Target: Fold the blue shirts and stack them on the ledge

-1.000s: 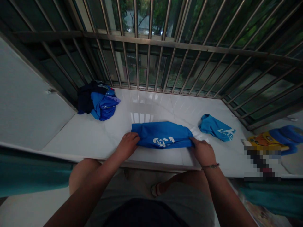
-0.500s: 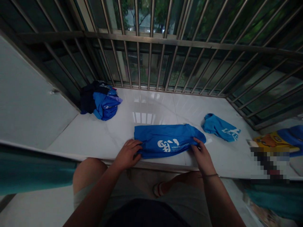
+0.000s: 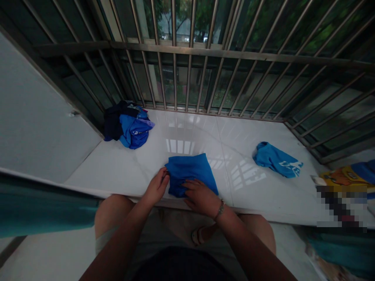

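A blue shirt (image 3: 193,168), folded into a compact, roughly four-sided bundle, lies near the front edge of the white ledge. At its left edge is my left hand (image 3: 158,186), fingers and thumb curled in around the cloth's border. My right hand (image 3: 202,197) rests on the lower front part of the shirt, palm down with fingers spread over the fabric. The shirt's white print does not show now. Apart to the right lies a lighter blue folded garment (image 3: 277,160) with white lettering.
A heap of dark and blue clothes (image 3: 129,125) sits in the ledge's back left corner. Metal window bars (image 3: 190,50) run along the back. At the far right are a yellow and blue printed item (image 3: 342,173) and a pixelated patch. The white ledge (image 3: 234,191) ends just before my knees.
The shirt's right part has been folded over to the left, covering the print and shortening the bundle. My right hand moved left with it, onto the shirt. The view shifted slightly.
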Demonstrator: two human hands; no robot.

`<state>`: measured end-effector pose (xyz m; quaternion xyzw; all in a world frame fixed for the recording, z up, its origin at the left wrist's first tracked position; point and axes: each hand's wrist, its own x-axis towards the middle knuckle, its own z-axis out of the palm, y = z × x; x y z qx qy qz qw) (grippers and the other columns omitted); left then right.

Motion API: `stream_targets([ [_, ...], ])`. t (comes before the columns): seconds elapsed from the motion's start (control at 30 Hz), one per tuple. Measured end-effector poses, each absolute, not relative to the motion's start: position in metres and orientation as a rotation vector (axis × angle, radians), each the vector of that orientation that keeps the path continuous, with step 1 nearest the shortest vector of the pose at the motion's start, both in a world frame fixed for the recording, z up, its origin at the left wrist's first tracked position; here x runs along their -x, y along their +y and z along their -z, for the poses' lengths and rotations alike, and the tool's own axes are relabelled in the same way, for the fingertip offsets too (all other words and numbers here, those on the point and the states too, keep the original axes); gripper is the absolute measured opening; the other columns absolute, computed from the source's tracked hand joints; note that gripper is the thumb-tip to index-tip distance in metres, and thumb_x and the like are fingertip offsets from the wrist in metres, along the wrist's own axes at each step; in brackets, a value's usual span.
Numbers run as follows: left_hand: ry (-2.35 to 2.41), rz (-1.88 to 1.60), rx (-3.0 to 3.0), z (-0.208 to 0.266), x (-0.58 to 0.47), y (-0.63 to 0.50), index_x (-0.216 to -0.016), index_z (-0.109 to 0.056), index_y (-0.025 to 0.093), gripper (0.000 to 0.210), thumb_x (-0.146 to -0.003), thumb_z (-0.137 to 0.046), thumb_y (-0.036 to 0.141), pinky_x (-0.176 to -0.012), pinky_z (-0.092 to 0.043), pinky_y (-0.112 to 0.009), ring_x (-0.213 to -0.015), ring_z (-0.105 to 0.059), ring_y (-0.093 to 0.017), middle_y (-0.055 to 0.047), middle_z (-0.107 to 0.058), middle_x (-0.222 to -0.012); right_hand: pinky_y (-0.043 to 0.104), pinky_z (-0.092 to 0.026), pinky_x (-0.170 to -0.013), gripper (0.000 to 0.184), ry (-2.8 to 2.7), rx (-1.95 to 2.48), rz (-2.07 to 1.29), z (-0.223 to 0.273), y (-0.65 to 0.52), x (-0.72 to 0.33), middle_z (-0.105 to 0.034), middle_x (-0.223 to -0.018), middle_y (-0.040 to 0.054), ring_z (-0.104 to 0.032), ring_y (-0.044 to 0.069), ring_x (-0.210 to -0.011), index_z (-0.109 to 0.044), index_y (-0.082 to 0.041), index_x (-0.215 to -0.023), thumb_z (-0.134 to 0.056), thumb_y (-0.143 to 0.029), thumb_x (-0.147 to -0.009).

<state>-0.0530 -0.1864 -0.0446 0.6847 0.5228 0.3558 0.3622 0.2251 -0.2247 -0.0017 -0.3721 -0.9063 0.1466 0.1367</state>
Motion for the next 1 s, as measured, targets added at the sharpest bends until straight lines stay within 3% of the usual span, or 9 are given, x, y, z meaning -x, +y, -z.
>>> stream_targets([
  [0.17, 1.407, -0.968, -1.853, 0.052, 0.046, -0.181, -0.157, -0.058, 0.023, 0.055, -0.108, -0.065, 0.047, -0.118, -0.060, -0.049, -0.132, -0.076, -0.030, -0.014, -0.078, -0.144, 0.061, -0.045, -0.136, 0.028, -2.581, 1.119, -0.454, 0.023, -0.237, -0.224, -0.067, -0.166, 0.0137, -0.058, 0.034, -0.159, -0.080, -0.021, -0.129, -0.077, -0.022, -0.102],
  [0.33, 1.442, -0.966, -1.953, 0.050, 0.041, -0.172, -0.151, -0.069, 0.024, 0.046, -0.107, -0.063, 0.035, -0.113, -0.063, -0.050, -0.126, -0.077, -0.031, -0.013, -0.081, -0.136, 0.061, -0.042, -0.139, 0.037, -2.541, 1.155, -0.382, 0.029, -0.244, -0.225, -0.060, -0.173, 0.0138, -0.053, 0.033, -0.164, -0.078, -0.021, -0.137, -0.075, -0.017, -0.100],
  [0.5, 1.474, -1.050, -1.825, 0.031, 0.031, -0.149, -0.159, -0.066, 0.026, 0.050, -0.110, -0.058, 0.037, -0.094, -0.067, -0.040, -0.103, -0.078, -0.024, -0.008, -0.081, -0.125, 0.059, -0.036, -0.142, 0.041, -2.561, 1.151, -0.312, 0.025, -0.245, -0.212, -0.058, -0.176, 0.0122, -0.049, 0.032, -0.167, -0.077, -0.021, -0.145, -0.071, -0.019, -0.104],
  [0.6, 1.564, -1.080, -1.791, 0.024, 0.030, -0.131, -0.156, -0.067, 0.024, 0.051, -0.106, -0.058, 0.026, -0.095, -0.067, -0.041, -0.101, -0.078, -0.024, -0.008, -0.080, -0.122, 0.056, -0.034, -0.143, 0.041, -2.619, 1.097, -0.345, 0.022, -0.246, -0.204, -0.071, -0.162, 0.0108, -0.054, 0.029, -0.163, -0.077, -0.023, -0.146, -0.072, -0.020, -0.106],
  [0.7, 1.651, -1.018, -1.902, 0.027, 0.033, -0.122, -0.133, -0.077, 0.021, 0.040, -0.097, -0.059, 0.018, -0.111, -0.064, -0.049, -0.114, -0.077, -0.029, -0.013, -0.080, -0.123, 0.055, -0.032, -0.142, 0.022, -2.684, 1.028, -0.454, 0.021, -0.247, -0.200, -0.082, -0.140, 0.0069, -0.060, 0.027, -0.156, -0.083, -0.026, -0.127, -0.072, -0.024, -0.108],
  [0.8, 1.723, -0.962, -1.929, 0.031, 0.037, -0.130, -0.130, -0.076, 0.018, 0.032, -0.104, -0.061, 0.031, -0.109, -0.064, -0.051, -0.111, -0.078, -0.031, -0.016, -0.078, -0.124, 0.054, -0.032, -0.141, 0.014, -2.644, 1.038, -0.527, 0.021, -0.249, -0.201, -0.084, -0.124, 0.0049, -0.072, 0.023, -0.137, -0.082, -0.025, -0.118, -0.072, -0.024, -0.109],
  [0.9, 1.765, -0.877, -1.904, 0.031, 0.038, -0.150, -0.138, -0.071, 0.017, 0.046, -0.105, -0.068, 0.049, -0.098, -0.065, -0.048, -0.101, -0.078, -0.030, -0.015, -0.078, -0.123, 0.050, -0.041, -0.136, 0.018, -2.546, 1.078, -0.536, 0.022, -0.249, -0.206, -0.082, -0.115, 0.0042, -0.077, 0.020, -0.114, -0.080, -0.025, -0.123, -0.069, -0.020, -0.110],
  [1.0, 1.734, -0.776, -1.910, 0.029, 0.038, -0.171, -0.132, -0.073, 0.022, 0.037, -0.102, -0.069, 0.043, -0.089, -0.063, -0.042, -0.092, -0.078, -0.028, -0.009, -0.081, -0.107, 0.040, -0.057, -0.117, 0.022, -2.442, 1.126, -0.519, 0.021, -0.248, -0.209, -0.079, -0.117, 0.0074, -0.075, 0.022, -0.112, -0.079, -0.024, -0.126, -0.066, -0.018, -0.109],
])
